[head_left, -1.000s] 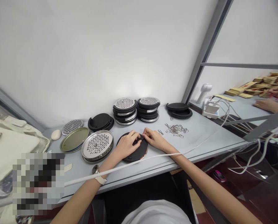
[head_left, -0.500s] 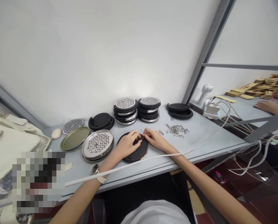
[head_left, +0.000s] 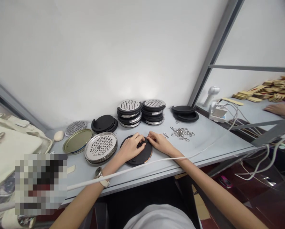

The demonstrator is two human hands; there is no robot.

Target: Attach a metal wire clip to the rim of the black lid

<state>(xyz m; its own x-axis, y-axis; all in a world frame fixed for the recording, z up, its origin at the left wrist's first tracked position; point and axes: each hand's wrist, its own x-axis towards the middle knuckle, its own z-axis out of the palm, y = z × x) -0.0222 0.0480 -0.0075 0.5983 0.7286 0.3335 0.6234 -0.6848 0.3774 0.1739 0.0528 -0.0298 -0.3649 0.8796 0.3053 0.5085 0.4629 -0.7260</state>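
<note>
A round black disc with a coppery strip on its right rim lies flat near the table's front edge. My left hand rests over its upper left part, fingers curled and pinched near the upper right rim. My right hand is at that same rim, thumb and forefinger pressed together. Whatever is between the fingertips is too small to make out. Right of my right hand lie a pile of small metal clips and a lone clip.
Perforated metal discs, green lids and black rings lie left. Two stacks stand at the wall; more black rings sit back right. A white cable crosses in front. Another person's hand shows far right.
The whole view has shifted very slightly. Both hands keep nearly the same position on the black disc.
</note>
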